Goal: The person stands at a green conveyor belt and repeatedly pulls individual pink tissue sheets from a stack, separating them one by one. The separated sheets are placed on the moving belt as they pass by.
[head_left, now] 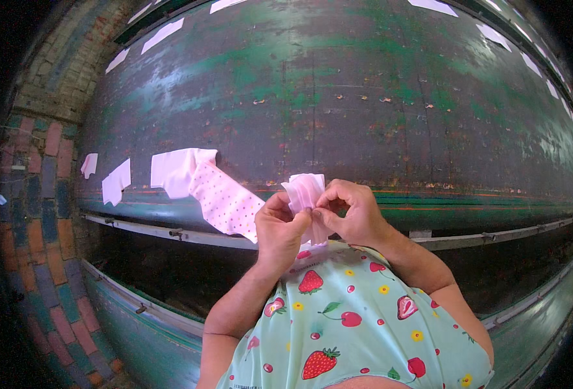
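Observation:
Close to my body, both hands pinch a gathered piece of thin pale pink and white fabric (304, 189). My left hand (278, 228) grips its left side, thumb pressed toward the middle. From the other side my right hand (356, 212) is closed on it, with thumb and fingertips meeting near the left thumb. The folds fan out above the fingers; its lower part hangs between the hands. Just left of my left hand, a pink polka-dotted fabric piece (225, 200) lies at the table's near edge, overlapping a plain pale pink piece (177, 170).
A long worn green and black table (338, 129) stretches ahead. Smaller pale pieces (116, 183) lie along its left part, and white pieces (163, 35) line the far edge. A metal rail (150, 228) runs along the near side. Coloured brick paving (46, 259) lies to the left.

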A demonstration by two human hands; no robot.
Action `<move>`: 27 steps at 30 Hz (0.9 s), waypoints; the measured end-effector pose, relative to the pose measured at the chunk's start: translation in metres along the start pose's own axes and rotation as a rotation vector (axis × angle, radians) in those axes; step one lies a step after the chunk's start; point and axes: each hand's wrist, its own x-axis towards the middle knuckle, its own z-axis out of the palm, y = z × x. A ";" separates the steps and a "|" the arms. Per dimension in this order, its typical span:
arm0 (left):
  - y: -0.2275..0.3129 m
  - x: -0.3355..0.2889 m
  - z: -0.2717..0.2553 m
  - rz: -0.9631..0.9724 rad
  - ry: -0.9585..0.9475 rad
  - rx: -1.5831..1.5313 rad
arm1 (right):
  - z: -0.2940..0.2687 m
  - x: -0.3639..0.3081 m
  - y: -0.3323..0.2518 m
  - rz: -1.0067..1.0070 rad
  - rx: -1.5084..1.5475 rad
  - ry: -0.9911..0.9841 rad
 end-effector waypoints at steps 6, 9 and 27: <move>0.001 0.008 0.000 -0.026 -0.048 0.027 | -0.006 0.003 0.009 0.076 0.110 -0.056; -0.001 0.011 -0.005 -0.074 -0.054 -0.028 | -0.003 0.001 0.017 0.239 0.331 -0.006; -0.003 0.016 -0.026 -0.110 -0.166 0.015 | 0.017 -0.007 0.019 0.201 0.290 0.024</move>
